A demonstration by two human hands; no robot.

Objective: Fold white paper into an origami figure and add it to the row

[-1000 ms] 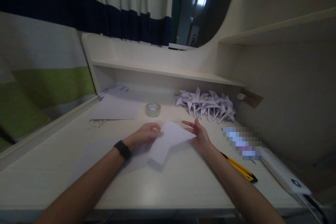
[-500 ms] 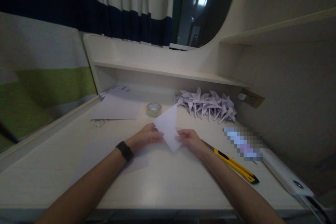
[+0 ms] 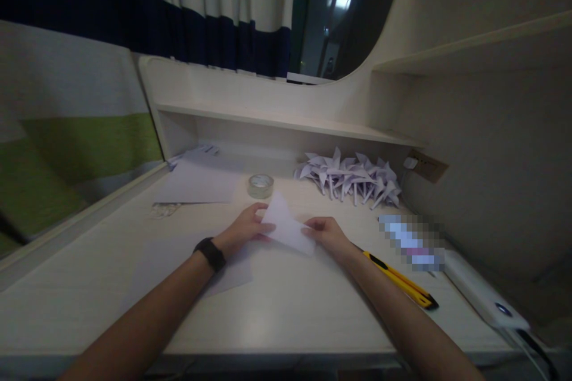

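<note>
A folded piece of white paper [image 3: 286, 227] is held just above the desk between my two hands. My left hand [image 3: 249, 226] grips its left side, the thumb on top and fingers partly hidden behind it. On the right, my right hand [image 3: 325, 233] pinches the paper's edge between thumb and fingers. Beneath my left wrist, which wears a black watch [image 3: 210, 253], a flat white sheet [image 3: 179, 256] lies on the desk. Behind the held paper sits a roll of clear tape [image 3: 260, 186]. Close to my right forearm lies a yellow utility knife [image 3: 402, 281].
Folded paper pinwheels [image 3: 353, 175] are heaped at the back right. A stack of white paper [image 3: 196, 177] lies at the back left. Along the right side are a blurred-out phone [image 3: 411, 243] and a white power strip [image 3: 485, 292]. A shelf [image 3: 277, 119] spans the desk's back.
The paper has turned between my hands: its point, which reached up towards the pinwheels, is now lower and further left. My right hand has shifted slightly right along with its lower corner.
</note>
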